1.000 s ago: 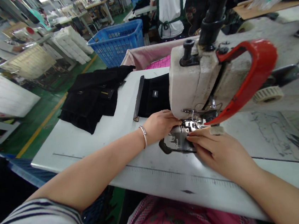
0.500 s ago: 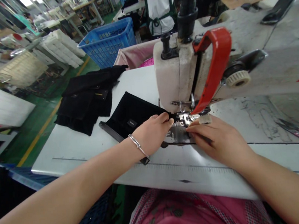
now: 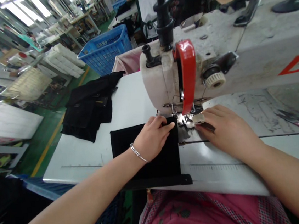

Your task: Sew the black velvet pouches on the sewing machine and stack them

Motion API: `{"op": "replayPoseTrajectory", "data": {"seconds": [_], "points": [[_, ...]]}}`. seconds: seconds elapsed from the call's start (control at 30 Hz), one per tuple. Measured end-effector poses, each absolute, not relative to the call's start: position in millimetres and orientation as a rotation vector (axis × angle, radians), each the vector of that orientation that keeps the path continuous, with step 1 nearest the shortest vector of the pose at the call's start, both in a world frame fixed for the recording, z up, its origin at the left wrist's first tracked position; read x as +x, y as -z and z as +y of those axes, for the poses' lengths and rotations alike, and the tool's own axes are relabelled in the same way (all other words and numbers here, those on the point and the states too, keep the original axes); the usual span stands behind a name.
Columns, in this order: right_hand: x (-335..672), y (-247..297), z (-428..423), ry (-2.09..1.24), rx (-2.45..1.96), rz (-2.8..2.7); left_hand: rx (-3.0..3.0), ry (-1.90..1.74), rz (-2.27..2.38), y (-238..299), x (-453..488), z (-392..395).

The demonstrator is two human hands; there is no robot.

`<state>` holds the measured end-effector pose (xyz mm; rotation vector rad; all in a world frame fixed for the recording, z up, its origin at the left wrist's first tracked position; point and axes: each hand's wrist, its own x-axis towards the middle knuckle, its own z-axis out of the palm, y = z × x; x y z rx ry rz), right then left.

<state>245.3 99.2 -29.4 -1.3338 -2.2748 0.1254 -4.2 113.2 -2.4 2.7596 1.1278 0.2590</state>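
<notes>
Black folded cloth pieces (image 3: 88, 113) lie heaped on the white desk (image 3: 130, 96), at ten o'clock from the left hand (image 3: 154, 138). That hand, the nearer, rests on a rectangular black fabric panel (image 3: 167, 160) spreading from its four o'clock round to nine; a long black strip (image 3: 172, 180) along the near edge runs nine to three. The panel's far right corner sits at two o'clock, just beside the shiny metal presser foot (image 3: 186, 120) of the cream sewing machine (image 3: 157, 88). The left grip is curled nearly closed; pinching or merely pressing, I cannot tell. At three o'clock, off the panel, the right hand (image 3: 227, 130) is half-curled, fingertips partly hidden, its hold unclear.
</notes>
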Motion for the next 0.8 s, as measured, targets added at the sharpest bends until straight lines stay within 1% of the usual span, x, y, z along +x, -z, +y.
{"op": "replayPoseTrajectory", "data": {"seconds": [0.13, 0.2, 0.37, 0.47, 0.53, 0.63, 0.73, 0.8], "points": [[239, 32, 101, 0.026, -1.404, -2.202, 2.778, -0.319, 1.218, 12, 9, 86], [237, 33, 98, 0.058, -1.357, -2.257, 2.777, -0.303, 1.248, 13, 15, 80], [236, 36, 90, -0.045, -1.042, -2.436, 2.81, -0.129, 1.428, 9, 33, 73], [234, 35, 90, -0.092, -1.02, -2.434, 2.852, -0.087, 1.469, 9, 38, 77], [234, 30, 87, -0.176, -1.028, -2.415, 2.856, -0.097, 1.452, 7, 36, 82], [235, 20, 65, -0.454, -1.028, -2.381, 2.839, -0.146, 1.299, -2, 26, 78], [234, 13, 27, -0.722, -1.101, -2.262, 2.764, -0.224, 1.101, -14, 14, 52], [231, 13, 3, -0.785, -1.208, -2.141, 2.702, -0.281, 1.017, -20, 9, 30]]}}
